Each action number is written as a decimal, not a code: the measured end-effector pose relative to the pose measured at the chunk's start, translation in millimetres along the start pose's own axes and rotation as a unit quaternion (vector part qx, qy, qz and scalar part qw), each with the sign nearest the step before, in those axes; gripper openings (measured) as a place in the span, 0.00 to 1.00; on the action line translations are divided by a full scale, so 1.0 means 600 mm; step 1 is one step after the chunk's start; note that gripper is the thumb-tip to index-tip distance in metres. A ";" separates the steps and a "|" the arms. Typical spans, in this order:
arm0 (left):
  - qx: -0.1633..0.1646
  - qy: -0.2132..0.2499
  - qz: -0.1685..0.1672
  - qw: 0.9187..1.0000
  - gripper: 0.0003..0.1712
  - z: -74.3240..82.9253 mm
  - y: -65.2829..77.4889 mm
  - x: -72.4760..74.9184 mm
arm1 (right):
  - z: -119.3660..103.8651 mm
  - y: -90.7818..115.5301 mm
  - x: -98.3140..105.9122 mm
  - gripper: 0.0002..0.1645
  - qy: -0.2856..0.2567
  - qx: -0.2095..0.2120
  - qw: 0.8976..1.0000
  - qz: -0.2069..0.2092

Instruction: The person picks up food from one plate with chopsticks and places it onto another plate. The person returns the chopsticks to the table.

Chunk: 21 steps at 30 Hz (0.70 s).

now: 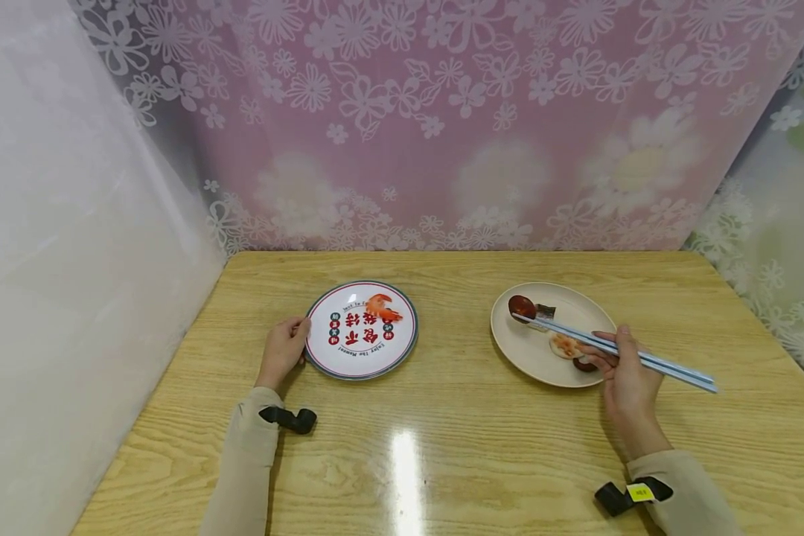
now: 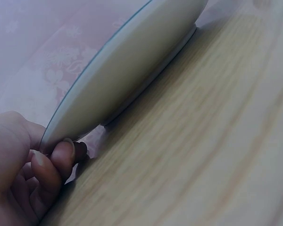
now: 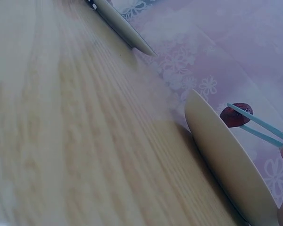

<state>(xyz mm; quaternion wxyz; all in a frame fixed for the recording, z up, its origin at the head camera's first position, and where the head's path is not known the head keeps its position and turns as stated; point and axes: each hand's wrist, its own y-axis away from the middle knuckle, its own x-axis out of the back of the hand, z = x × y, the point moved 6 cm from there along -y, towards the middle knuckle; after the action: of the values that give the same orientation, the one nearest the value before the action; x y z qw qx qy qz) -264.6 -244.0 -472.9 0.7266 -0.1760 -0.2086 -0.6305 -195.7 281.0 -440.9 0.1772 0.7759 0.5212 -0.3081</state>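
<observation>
Fingers (image 1: 626, 346) around slim pale-blue chopsticks (image 1: 586, 338)

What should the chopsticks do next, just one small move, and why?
Probably carry the dark red piece left toward the printed plate: the chopsticks in the right hand grip it above the beige plate, while the left hand holds the printed plate's rim, with space beside the orange shrimp-like piece.

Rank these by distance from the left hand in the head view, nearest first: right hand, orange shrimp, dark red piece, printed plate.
1. Printed plate: edge gripped by the left hand.
2. Orange shrimp: on that plate, right side.
3. Dark red piece: farther right, in the chopsticks.
4. Right hand: right side, holding those chopsticks.
</observation>
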 end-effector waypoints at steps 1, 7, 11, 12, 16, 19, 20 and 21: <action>0.001 0.000 0.000 1.000 0.20 0.000 0.001 0.000 | 0.001 0.000 -0.002 0.20 0.000 -0.002 1.000 -0.001; 0.001 -0.002 0.004 1.000 0.20 0.001 0.003 0.001 | 0.001 -0.001 -0.013 0.20 -0.012 -0.007 1.000 -0.010; 0.000 0.000 0.006 1.000 0.20 0.001 0.003 0.001 | 0.003 0.000 -0.019 0.20 0.007 -0.008 1.000 0.000; 0.000 0.000 0.007 1.000 0.20 0.002 0.003 0.001 | 0.004 0.000 -0.021 0.20 0.011 -0.009 1.000 0.003; -0.004 0.004 0.007 1.000 0.20 0.004 0.003 0.001 | 0.007 0.001 -0.030 0.20 0.031 -0.009 0.999 0.001; -0.002 0.007 0.007 1.000 0.20 0.003 0.004 0.000 | 0.011 0.002 -0.035 0.20 0.056 -0.004 0.998 0.002; -0.001 0.006 0.007 1.000 0.20 0.003 0.004 0.000 | 0.012 0.002 -0.036 0.20 0.065 -0.002 0.998 0.002; 0.000 0.005 0.006 1.000 0.20 0.003 0.004 0.000 | 0.013 0.002 -0.037 0.20 0.072 -0.001 0.997 0.002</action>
<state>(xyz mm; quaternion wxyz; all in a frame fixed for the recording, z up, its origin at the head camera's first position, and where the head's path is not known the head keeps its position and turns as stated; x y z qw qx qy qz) -262.3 -242.6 -471.4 0.7316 -0.1737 -0.2039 -0.6269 -202.8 260.4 -432.0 0.1406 0.7969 0.5312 -0.2510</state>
